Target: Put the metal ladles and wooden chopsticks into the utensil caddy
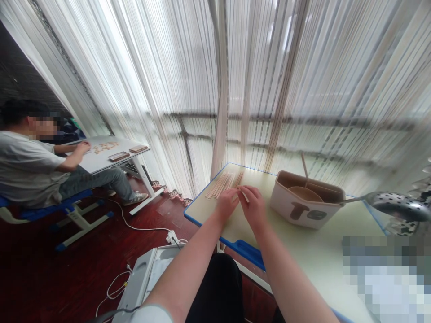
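Both my hands meet over the pale table (313,251) with a blue rim. My left hand (226,202) and my right hand (253,205) are closed in a pinch on a thin wooden stick (243,194) held between them. Just beyond my fingers lies a bundle of similar wooden sticks (225,183) near the table's far left corner. To the right stands a beige holder (305,198) with compartments, one stick upright in it.
A perforated metal ladle (397,206) juts in from the right. String curtains (235,80) hang behind the table. At left another person (30,161) sits at a white table (111,154) with small pieces. Cables and a grey box (144,278) lie on the red floor.
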`<state>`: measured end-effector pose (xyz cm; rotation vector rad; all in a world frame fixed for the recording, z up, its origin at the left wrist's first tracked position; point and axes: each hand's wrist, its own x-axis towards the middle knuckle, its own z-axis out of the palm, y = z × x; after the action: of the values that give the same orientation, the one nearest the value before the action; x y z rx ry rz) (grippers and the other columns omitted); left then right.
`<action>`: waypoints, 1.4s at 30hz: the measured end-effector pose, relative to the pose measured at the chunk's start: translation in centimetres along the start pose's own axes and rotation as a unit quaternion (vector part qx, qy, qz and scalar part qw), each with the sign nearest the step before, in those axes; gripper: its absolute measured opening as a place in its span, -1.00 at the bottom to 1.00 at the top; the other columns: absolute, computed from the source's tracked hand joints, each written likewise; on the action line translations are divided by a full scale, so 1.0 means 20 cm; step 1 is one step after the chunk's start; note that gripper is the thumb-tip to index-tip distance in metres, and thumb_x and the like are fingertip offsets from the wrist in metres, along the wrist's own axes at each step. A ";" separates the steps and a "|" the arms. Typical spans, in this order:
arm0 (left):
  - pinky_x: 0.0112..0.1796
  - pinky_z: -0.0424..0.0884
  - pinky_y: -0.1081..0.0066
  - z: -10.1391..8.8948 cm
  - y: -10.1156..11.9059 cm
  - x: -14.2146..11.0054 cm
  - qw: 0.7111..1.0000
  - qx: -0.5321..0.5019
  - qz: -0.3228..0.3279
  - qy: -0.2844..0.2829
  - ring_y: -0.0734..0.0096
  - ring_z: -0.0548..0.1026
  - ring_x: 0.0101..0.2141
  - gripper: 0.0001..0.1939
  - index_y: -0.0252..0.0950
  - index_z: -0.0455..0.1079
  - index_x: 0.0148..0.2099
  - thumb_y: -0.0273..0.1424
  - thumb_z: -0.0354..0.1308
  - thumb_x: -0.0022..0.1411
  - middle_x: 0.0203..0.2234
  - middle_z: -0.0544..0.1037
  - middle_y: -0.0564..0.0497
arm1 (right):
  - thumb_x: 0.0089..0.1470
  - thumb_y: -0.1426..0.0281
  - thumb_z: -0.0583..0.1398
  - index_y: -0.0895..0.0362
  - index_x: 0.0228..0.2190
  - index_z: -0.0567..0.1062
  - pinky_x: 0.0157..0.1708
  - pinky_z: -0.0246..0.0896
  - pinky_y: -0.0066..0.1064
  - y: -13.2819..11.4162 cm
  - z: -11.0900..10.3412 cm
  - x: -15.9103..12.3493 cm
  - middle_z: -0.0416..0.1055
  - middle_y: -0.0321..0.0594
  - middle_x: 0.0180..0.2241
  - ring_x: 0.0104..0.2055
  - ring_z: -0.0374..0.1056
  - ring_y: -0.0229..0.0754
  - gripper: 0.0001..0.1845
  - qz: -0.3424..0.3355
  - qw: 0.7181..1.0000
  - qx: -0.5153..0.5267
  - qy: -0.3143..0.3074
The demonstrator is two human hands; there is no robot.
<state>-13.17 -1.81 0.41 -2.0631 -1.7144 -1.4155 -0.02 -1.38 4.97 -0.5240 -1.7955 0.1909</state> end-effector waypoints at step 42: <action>-0.30 0.37 0.41 0.28 0.89 0.61 0.982 -0.175 0.070 -0.030 0.43 0.46 -0.39 -0.81 -0.26 0.46 -0.20 -0.36 0.06 0.17 -0.37 0.55 -0.02 | -0.03 0.36 0.22 0.15 -0.43 0.51 -0.38 0.23 -0.42 -0.15 -1.05 0.84 0.46 -0.27 -0.48 -0.41 0.37 -0.26 -0.88 0.091 0.976 -0.163 -0.108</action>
<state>3.75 3.98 13.86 -2.3697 -1.3842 -1.7265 15.64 0.45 26.97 -0.9328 -2.0044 0.0801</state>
